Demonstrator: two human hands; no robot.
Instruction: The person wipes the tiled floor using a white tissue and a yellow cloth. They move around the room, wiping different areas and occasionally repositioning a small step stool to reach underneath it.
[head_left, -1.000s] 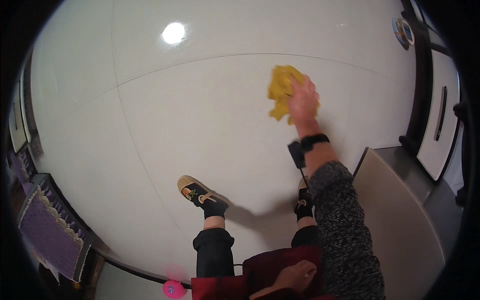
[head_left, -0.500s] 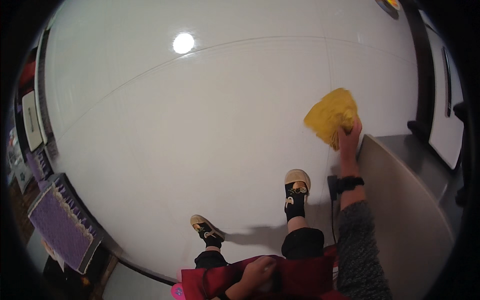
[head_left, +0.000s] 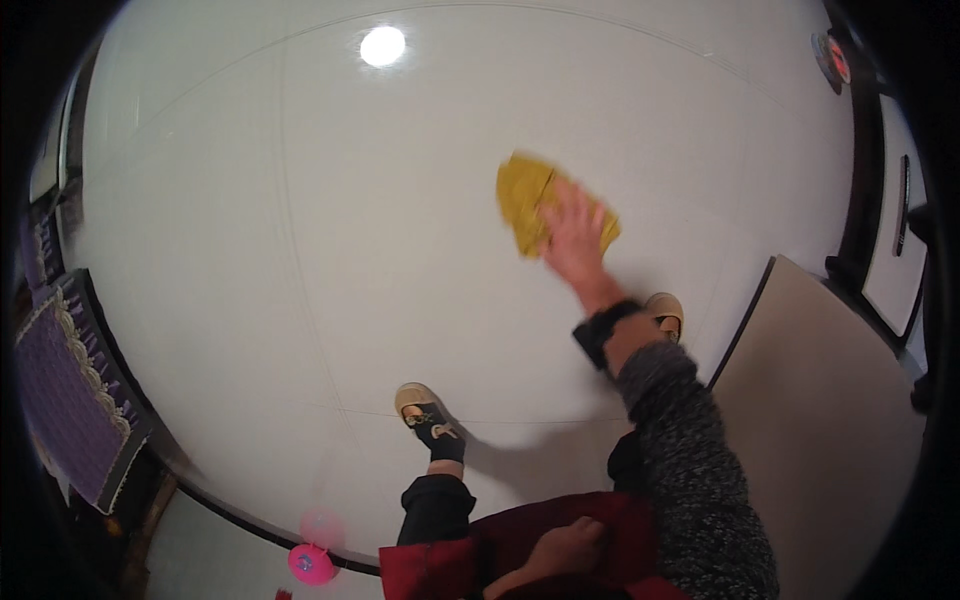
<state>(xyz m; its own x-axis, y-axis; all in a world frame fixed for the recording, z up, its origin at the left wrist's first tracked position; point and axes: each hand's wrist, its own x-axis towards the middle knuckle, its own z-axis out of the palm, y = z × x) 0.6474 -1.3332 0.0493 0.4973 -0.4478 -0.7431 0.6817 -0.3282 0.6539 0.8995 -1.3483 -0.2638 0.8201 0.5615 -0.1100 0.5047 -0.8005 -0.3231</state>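
My right hand (head_left: 572, 232) is on a crumpled yellow cloth (head_left: 524, 188) upon the pale tiled floor (head_left: 290, 240), its slightly blurred fingers over the cloth and holding it. A dark band circles that wrist, below a grey knit sleeve. Low in the view, my left hand (head_left: 568, 547) rests closed against red fabric (head_left: 425, 565) at my lap; what it holds, if anything, is hidden. My feet, in black-and-tan shoes (head_left: 420, 405), are on the floor either side, the right one partly behind my forearm.
A purple quilted cover with lace trim (head_left: 70, 385) lines the left edge. White cabinet fronts (head_left: 885, 220) with dark handles and a beige panel (head_left: 810, 400) are at the right. A round object (head_left: 830, 62) sits top right, a pink one (head_left: 312, 564) bottom left.
Since half a second ago my right hand and the cloth have moved left and up from beside the right-hand panel. The view and my shoes have shifted too.
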